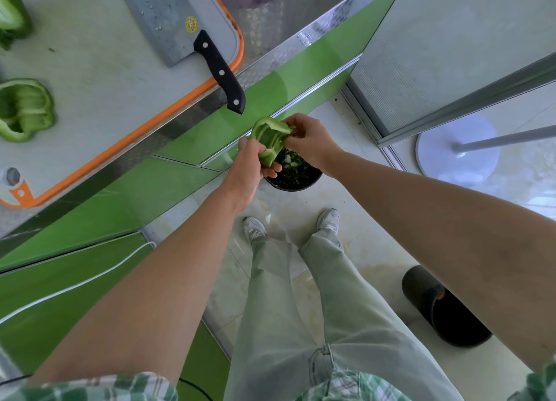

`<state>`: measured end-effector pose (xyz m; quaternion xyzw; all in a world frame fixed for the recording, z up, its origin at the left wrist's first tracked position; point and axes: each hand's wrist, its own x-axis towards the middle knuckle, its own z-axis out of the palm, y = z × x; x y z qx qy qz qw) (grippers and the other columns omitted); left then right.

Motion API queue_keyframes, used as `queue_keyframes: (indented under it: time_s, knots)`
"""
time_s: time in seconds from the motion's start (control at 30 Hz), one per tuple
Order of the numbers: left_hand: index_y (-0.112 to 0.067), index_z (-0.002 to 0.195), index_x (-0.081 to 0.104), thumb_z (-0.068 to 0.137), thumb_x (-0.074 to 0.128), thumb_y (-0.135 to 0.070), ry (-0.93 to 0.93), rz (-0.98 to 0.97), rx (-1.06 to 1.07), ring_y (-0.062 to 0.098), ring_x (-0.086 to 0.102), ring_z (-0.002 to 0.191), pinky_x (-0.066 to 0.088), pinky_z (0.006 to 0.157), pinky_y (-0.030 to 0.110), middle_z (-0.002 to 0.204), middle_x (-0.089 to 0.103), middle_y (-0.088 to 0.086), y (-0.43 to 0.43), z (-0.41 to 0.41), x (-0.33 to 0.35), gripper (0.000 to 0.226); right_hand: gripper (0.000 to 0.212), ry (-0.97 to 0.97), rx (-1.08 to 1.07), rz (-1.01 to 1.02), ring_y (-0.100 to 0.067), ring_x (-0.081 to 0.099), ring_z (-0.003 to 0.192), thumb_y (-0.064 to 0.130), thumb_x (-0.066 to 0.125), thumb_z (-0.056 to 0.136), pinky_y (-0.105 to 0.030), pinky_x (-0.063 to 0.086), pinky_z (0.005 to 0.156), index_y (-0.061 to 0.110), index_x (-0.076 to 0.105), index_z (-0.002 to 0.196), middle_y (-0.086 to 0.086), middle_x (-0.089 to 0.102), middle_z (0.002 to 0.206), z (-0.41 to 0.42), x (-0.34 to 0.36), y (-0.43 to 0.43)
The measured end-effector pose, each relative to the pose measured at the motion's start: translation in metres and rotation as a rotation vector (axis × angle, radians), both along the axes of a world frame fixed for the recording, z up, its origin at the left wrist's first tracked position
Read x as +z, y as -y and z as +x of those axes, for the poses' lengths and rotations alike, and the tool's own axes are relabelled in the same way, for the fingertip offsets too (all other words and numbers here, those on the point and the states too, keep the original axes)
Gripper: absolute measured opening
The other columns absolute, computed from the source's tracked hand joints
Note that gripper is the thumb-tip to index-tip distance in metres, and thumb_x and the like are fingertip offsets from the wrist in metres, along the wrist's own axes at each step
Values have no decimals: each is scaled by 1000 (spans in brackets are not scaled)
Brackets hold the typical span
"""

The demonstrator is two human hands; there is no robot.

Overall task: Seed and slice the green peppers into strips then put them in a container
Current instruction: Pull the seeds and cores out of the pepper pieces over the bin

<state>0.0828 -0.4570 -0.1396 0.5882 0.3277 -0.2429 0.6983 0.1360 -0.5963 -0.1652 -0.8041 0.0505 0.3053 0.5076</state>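
Green bell pepper half (268, 137) is hanging right above the round black waste bin (293, 187); left hand (246, 172) gripping its lower end, right hand (310, 142) pinching its upper edge. Up-left of bin, black-handled steel cleaver (183, 42) is overhanging the orange-rimmed white board's (135, 133) edge.

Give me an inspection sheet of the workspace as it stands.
Surface: orange-rimmed cutting board on a metal counter.
Job's things: pepper half held above the scrap bin; opened pepper and pepper chunk on the board; cleaver lying flat, handle past the board's rim.
Clutter: nothing seen.
Hands: left hand grips the pepper half; right hand pinches its far end.
Cables: white cable along the green cabinet fronts.
Surroundings: second black bin and white round stand base on the floor.
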Motion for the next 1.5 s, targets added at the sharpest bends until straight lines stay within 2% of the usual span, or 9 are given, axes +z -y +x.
queue_keyframes:
  time_s: [0.1,0.23,0.37,0.5,0.7,0.93,1.13,1.3,1.5]
  knots:
    - [-2,112,41,70,39,-20,5,-20,9,22,56,64,51,64,30,90,44,13,0,1,0,46,25,12,39,13,-4,51,71,9,71,81,-16,41,67,18,57,100,8,57,80,0,2,0]
    - [-3,108,40,79,38,-16,9,6,-8,21,57,63,52,66,31,90,43,13,-2,0,-3,31,26,48,14,-26,-12,55,75,-1,55,83,-28,51,76,16,62,101,2,61,84,1,-1,0]
    - [-6,100,41,91,31,-6,28,39,4,21,58,65,52,68,33,89,47,12,0,2,-6,13,23,39,38,7,-4,55,75,8,63,86,-15,42,71,13,60,107,10,58,81,-1,4,0]
    - [-4,103,40,93,30,-5,34,50,-16,21,60,65,53,72,35,87,47,10,2,2,-4,15,19,78,-41,-62,-16,57,79,3,57,84,-30,49,78,15,63,98,0,62,84,0,0,-2]
    - [-8,99,45,92,32,-10,45,135,-60,19,63,75,49,74,35,91,55,11,4,2,-4,15,14,-2,-26,21,-13,54,78,19,68,85,-27,44,75,18,60,97,0,59,84,-1,2,-2]
    - [-12,93,47,81,38,-21,19,190,-64,16,49,80,46,70,30,89,53,4,-1,1,-1,18,25,-67,-44,-10,-29,65,95,-1,53,85,-39,53,91,15,63,100,-12,69,96,-2,1,-3]
    - [-17,90,47,92,37,-10,28,218,-60,15,49,79,44,67,28,88,54,1,1,4,0,13,3,-81,-83,19,-16,57,79,17,64,87,-25,47,74,17,63,90,-2,68,85,-1,5,4]
    - [-15,87,49,88,39,-7,9,212,-2,15,49,74,43,63,28,83,54,3,1,5,1,13,22,-107,-72,40,-15,63,83,-3,55,84,-32,50,88,17,61,91,-2,70,84,2,4,4]
    - [-11,85,52,67,44,-20,-22,164,8,14,50,69,44,62,27,83,56,4,1,6,6,22,16,-81,-85,64,-15,63,81,2,66,83,-25,52,81,16,64,92,-4,70,89,1,3,4]
